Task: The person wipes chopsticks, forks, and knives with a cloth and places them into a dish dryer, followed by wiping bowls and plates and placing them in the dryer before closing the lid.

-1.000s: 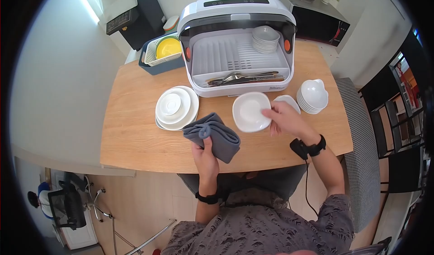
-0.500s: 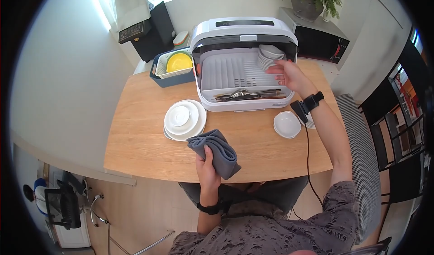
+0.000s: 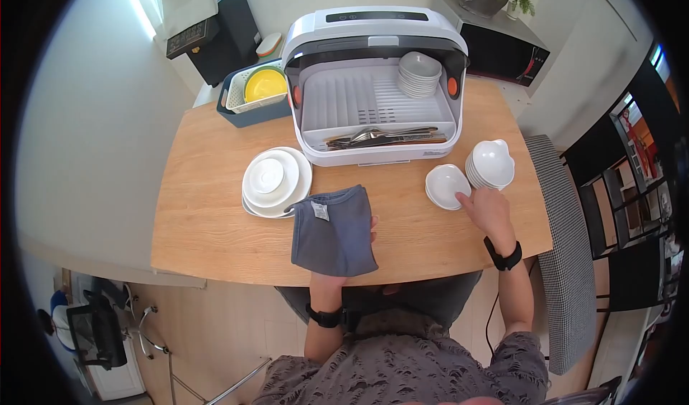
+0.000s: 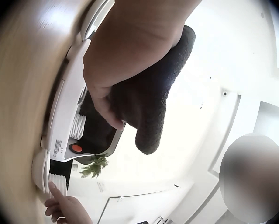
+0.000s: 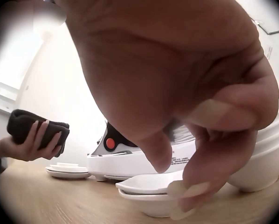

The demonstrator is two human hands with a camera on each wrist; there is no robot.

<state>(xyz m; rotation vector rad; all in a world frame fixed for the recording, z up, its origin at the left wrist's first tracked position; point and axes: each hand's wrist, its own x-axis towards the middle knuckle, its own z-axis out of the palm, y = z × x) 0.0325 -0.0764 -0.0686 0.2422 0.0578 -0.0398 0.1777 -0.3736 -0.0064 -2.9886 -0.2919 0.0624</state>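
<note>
Cloth: lying folded in the left hand [image 5: 33, 145], above the table [image 3: 409, 243] and close to the plates [image 3: 288, 195]; looking nearly square from overhead, its slightly longer axis running away from the person, its tag facing up near the far edge.
Left fingers: curling round the cloth [image 3: 334, 238], clamping it.
Shallow bowls [image 3: 446, 187]: sitting nested on the table, openings facing up, beside the deep bowls [image 3: 494, 164].
Right hand [image 3: 494, 215]: reaching the shallow bowls' near rim, fingers bending, tips partly apart; contact is probably occurring, though overlap obscures it.
</note>
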